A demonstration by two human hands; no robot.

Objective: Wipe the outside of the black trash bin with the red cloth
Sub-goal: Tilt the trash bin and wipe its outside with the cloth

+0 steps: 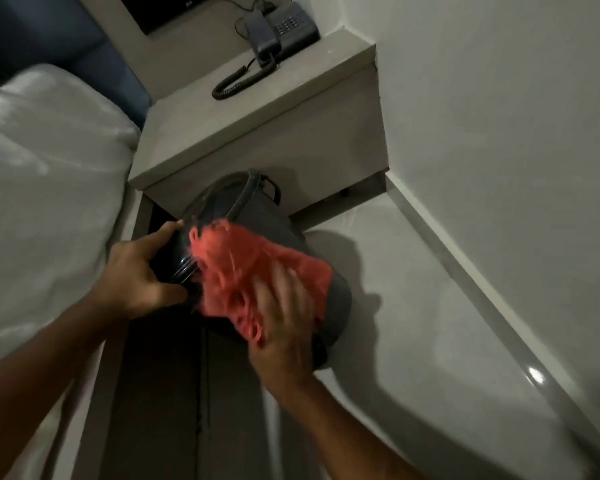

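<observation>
The black trash bin lies tilted on its side just in front of the nightstand, its rim pointing up and away. My left hand grips the bin's left side and holds it off the floor. A red cloth is draped over the bin's upper side. My right hand presses flat on the cloth's lower right part, fingers spread and blurred. The cloth hides much of the bin's middle.
A beige nightstand stands behind the bin with a dark corded telephone on top. A bed with white linen fills the left. A white wall with a baseboard runs along the right. Glossy floor lies beneath.
</observation>
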